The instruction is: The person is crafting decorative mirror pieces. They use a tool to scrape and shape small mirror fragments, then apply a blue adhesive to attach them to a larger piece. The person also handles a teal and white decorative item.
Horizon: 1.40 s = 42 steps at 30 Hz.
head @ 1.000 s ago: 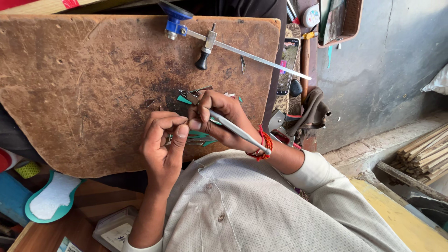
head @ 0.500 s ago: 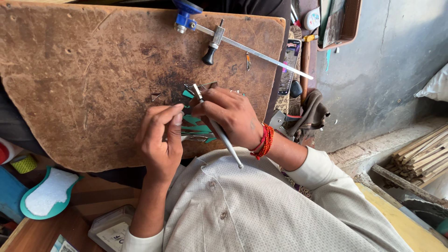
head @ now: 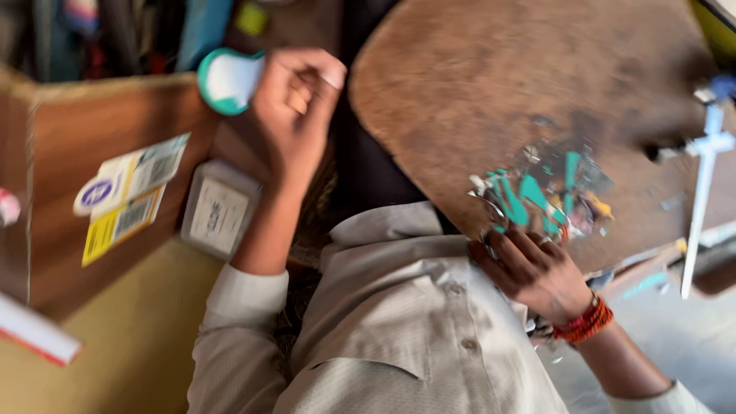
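Left hand (head: 295, 107) curled shut, grip contents unclear, beside teal-rimmed white dish (head: 228, 80). Right hand (head: 537, 268) at counter (head: 460, 92) edge, fingers bent, grip unclear; teal scraps (head: 537, 195) just above fingers.

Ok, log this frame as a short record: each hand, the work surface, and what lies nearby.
left hand: loosely closed, raised beside the round teal-rimmed white object; contents not visible
right hand: at the board's near edge, touching teal scraps
surface: worn brown wooden board
nearby: white metal rod tool, small grey box
image: motion-blurred
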### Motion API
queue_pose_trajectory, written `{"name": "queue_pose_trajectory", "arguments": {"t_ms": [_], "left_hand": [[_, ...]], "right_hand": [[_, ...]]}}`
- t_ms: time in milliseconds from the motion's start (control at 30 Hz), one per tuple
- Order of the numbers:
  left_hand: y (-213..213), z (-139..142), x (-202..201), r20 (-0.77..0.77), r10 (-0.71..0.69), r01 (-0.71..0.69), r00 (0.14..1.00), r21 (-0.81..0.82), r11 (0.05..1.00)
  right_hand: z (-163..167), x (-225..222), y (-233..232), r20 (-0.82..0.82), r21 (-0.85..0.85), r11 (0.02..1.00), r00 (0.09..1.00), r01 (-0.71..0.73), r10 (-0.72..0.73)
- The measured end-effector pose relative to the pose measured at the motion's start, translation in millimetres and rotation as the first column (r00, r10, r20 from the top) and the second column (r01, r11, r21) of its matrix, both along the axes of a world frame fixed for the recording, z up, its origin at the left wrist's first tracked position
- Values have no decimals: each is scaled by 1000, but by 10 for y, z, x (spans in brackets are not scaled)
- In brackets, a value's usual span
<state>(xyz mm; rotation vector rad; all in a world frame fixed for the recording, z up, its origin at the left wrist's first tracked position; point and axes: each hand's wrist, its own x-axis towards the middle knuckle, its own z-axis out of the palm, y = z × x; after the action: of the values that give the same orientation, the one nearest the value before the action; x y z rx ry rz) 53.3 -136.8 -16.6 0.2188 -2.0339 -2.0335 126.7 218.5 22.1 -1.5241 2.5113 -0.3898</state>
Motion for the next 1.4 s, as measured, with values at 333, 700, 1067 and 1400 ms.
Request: {"name": "queue_pose_trajectory", "arguments": {"t_ms": [333, 700, 1067, 1400], "left_hand": [[-783, -553, 543, 265, 366, -348, 892, -114, 931], [-607, -292, 526, 152, 268, -239, 951, -183, 953], [66, 146, 616, -61, -196, 168, 979, -310, 936], [912, 46, 585, -139, -389, 367, 911, -160, 917]], "right_hand": [[49, -218, -306, 102, 140, 990, 995, -25, 10], [-69, -234, -447, 100, 222, 972, 994, -74, 53], [-841, -309, -415, 152, 202, 951, 952, 233, -266], [-182, -743, -874, 325, 139, 909, 849, 393, -416]]}}
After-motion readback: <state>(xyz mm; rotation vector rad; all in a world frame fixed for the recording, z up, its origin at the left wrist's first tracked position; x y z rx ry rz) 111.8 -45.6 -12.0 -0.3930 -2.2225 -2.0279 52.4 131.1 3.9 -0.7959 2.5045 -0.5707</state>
